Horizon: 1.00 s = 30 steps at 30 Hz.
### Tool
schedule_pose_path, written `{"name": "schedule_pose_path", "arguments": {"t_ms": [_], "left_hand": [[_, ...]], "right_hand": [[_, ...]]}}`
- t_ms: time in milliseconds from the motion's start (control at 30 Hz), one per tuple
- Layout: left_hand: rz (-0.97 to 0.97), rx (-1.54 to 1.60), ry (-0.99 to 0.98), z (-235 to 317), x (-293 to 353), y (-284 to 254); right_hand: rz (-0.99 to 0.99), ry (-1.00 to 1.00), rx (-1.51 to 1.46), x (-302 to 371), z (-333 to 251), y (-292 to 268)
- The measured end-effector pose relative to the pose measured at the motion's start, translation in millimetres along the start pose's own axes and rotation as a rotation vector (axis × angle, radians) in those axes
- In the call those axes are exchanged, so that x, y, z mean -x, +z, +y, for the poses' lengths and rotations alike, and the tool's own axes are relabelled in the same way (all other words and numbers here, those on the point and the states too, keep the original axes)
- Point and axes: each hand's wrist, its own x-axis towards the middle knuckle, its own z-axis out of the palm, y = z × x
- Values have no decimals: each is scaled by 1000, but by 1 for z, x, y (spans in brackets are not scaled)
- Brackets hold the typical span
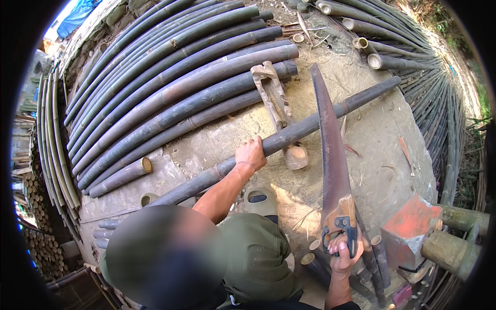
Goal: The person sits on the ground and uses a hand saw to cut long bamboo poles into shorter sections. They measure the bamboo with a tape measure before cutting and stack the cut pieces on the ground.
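My left hand (pixel 251 155) is wrapped round a long dark bamboo pole (pixel 206 178) that slants from the lower left up to the right. The pole rests across a rough wooden stand (pixel 269 98) with a forked top. In my right hand (pixel 343 254) is the wooden handle of a handsaw (pixel 335 160), its broad rusty blade pointing away from me. From this view the blade crosses over the pole to the right of the stand; whether it touches the pole I cannot tell.
Long dark bamboo poles (pixel 175 93) lie side by side at the far left, with a short piece (pixel 121 178) before them. More bamboo (pixel 398 62) is stacked at the far right. Short cut pieces (pixel 380 258) and a red-topped block (pixel 412 227) stand near my right hand.
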Motion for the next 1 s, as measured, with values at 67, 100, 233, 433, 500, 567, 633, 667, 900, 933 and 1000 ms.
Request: {"name": "schedule_pose_path", "arguments": {"t_ms": [67,100,233,433,500,567,633,667,900,933,1000], "left_hand": [[28,56,51,-4,-4,3],[43,81,75,-4,-3,0],[95,88,53,2,-13,-17],[122,91,120,-8,-18,-9],[139,76,128,-22,-21,-9],[137,60,119,-26,-27,-3],[158,63,165,-32,-27,5],[136,64,182,-26,-25,9],[2,174,99,-34,-7,13],[-11,171,117,-34,-10,14],[-1,176,157,-33,-10,9]], "right_hand": [[-31,13,14,-4,4,-7],[-40,17,45,-7,8,-11],[-107,46,251,-16,20,-20],[-207,23,585,-18,40,-23],[-212,0,611,-13,50,-23],[-215,32,614,-10,48,-21],[-198,29,551,-6,46,-17],[-199,44,552,-5,42,-19],[-295,-131,763,-16,33,5],[-310,-181,794,-19,33,9],[-342,-392,832,-26,45,12]]}}
